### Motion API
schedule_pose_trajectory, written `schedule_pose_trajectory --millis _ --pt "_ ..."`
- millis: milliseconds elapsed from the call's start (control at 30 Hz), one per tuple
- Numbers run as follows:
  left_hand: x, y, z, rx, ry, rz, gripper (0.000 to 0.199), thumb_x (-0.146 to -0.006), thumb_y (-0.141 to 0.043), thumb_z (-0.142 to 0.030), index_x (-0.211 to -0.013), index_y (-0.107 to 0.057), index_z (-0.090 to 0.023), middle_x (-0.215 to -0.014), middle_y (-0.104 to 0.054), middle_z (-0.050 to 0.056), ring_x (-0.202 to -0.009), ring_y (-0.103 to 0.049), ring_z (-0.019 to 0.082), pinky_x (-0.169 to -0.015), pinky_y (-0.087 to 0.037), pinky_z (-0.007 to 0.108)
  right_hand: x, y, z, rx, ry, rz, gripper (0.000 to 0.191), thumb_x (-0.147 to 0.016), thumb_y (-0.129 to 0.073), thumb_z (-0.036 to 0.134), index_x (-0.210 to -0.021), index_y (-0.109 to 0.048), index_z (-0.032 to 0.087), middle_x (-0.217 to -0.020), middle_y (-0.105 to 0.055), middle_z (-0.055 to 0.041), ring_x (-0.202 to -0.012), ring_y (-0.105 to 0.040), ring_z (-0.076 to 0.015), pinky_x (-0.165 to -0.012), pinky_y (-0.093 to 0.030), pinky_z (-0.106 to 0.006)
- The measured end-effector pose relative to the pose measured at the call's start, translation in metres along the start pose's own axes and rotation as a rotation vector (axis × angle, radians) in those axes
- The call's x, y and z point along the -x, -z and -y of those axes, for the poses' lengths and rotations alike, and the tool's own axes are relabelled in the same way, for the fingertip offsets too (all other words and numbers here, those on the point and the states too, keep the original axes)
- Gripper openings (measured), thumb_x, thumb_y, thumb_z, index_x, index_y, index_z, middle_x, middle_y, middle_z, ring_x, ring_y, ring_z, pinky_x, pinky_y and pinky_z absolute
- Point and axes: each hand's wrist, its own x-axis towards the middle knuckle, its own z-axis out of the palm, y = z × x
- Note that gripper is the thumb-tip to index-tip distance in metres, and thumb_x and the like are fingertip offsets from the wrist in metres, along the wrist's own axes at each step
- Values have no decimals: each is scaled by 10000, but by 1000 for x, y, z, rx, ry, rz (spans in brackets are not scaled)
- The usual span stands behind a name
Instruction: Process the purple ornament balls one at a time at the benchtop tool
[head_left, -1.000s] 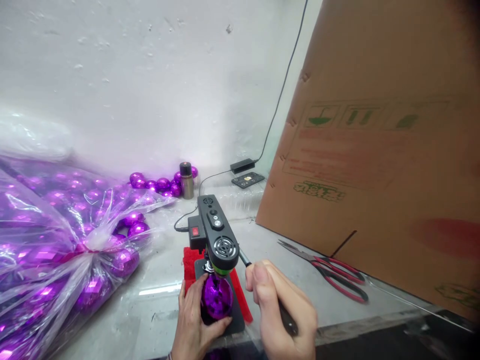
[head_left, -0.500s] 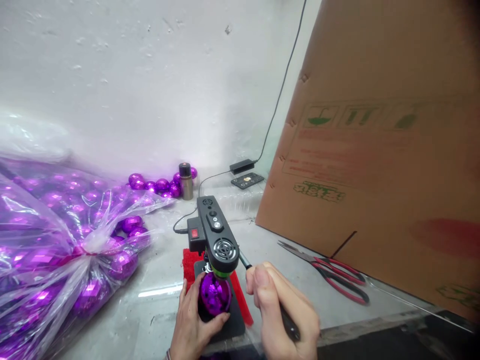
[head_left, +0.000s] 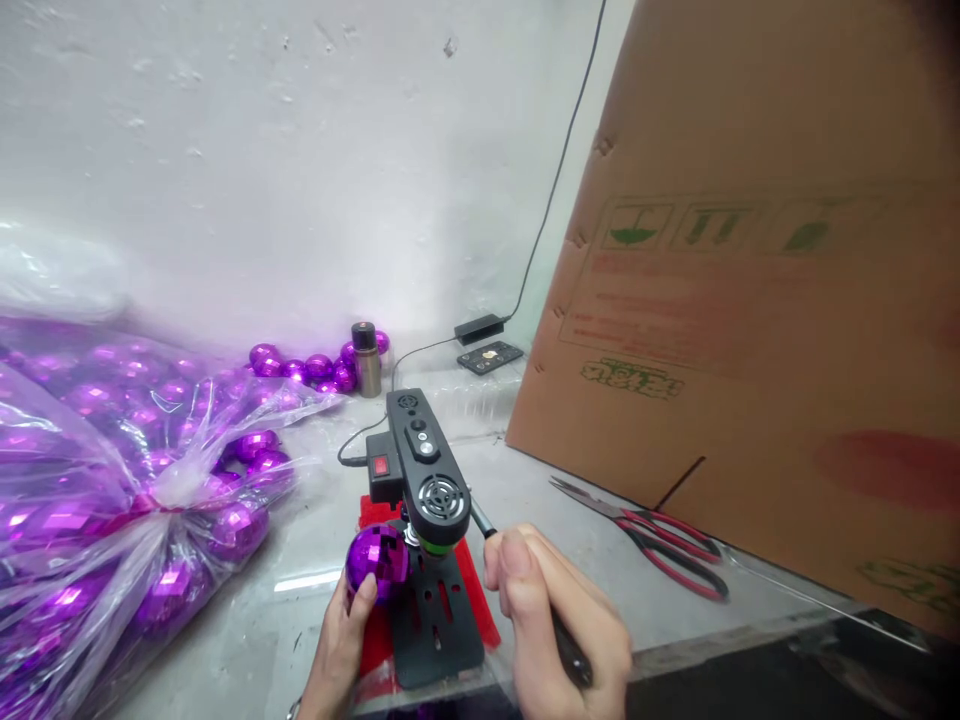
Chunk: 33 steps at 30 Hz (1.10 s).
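A shiny purple faceted bauble (head_left: 377, 562) is in my left hand (head_left: 337, 635), thumb on its near side and the other fingers mostly hidden behind it. It sits left of the head of a small black press (head_left: 427, 465), over the left edge of the slotted black base plate (head_left: 437, 650). My right hand (head_left: 562, 620) is wrapped round the black lever handle (head_left: 574, 655) on the press's right side. Below the press head a green rim shows, with the bare plate beneath. A red cloth (head_left: 480, 595) lies under the plate.
Purple baubles fill a tied clear plastic bag (head_left: 169, 500) at left. Further back stand more baubles (head_left: 319, 368), a brown bottle (head_left: 366, 362), a power adapter (head_left: 480, 328) and a dark phone-like slab (head_left: 490, 357). Red-handled scissors (head_left: 660, 535) lie right, before a large cardboard box (head_left: 750, 320).
My left hand has drawn the bauble out from under the press head, to the left and slightly up. My right hand keeps its grip on the lever handle. The view has shifted slightly.
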Motion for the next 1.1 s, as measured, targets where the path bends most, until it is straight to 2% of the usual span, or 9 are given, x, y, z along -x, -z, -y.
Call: schedule_pose_trajectory --millis 100,200,400,567,700,833,1100 --pt "0 -1 3 -199 -26 -2 816 -773 -782 -733 -1360 -708 -170 -1407 -747 163 -1442 -589 427 -1295 -378 585 -2 0 0 -17 12 3 371 -1117 -445 147 -752 -454 217 -678 -427 51 -584 -446 -80 -589 -353 -261" --pt "-2 2 12 -400 -86 19 869 -756 -789 -705 -1419 -666 -158 -1462 -704 191 -1452 -576 438 -1280 -396 603 -5 0 1 -8 40 25 362 -1117 -441 135 -765 -454 220 -676 -423 58 -575 -423 -76 -581 -338 -258" --pt "1 2 18 -783 -288 94 737 -830 -768 -538 -1470 -629 -199 -1443 -718 179 -1438 -595 441 -1291 -321 729 -10 2 7 20 23 40 375 -1126 -440 161 -756 -449 224 -665 -425 65 -569 -428 -76 -585 -345 -254" --pt "4 -15 15 -852 -366 85 732 -760 -765 -497 -1396 -650 -152 -1406 -745 204 -1389 -643 464 -1306 -163 816 -9 2 11 58 -11 19 391 -1132 -455 200 -742 -475 221 -657 -424 65 -551 -431 -70 -584 -365 -232" --pt "0 -21 24 -849 -406 45 750 -752 -737 -462 -1416 -619 -134 -1422 -734 220 -1399 -637 469 -1283 -242 818 -10 0 12 51 -36 11 399 -1131 -457 205 -732 -458 219 -654 -418 59 -548 -429 -75 -564 -357 -241" --pt "-1 -20 26 -854 -402 8 747 -748 -732 -476 -1400 -630 -127 -1401 -744 223 -1394 -637 473 -1263 -321 795 -10 -2 11 11 -16 6 383 -1129 -448 178 -749 -427 222 -660 -407 60 -548 -408 -72 -549 -331 -238" --pt "1 -18 10 -893 -393 26 659 -749 -737 -490 -1334 -687 -189 -1344 -787 166 -1358 -677 438 -1297 -271 779 -6 1 8 -6 -20 14 391 -1142 -435 194 -751 -433 222 -666 -381 57 -555 -386 -78 -546 -309 -254"
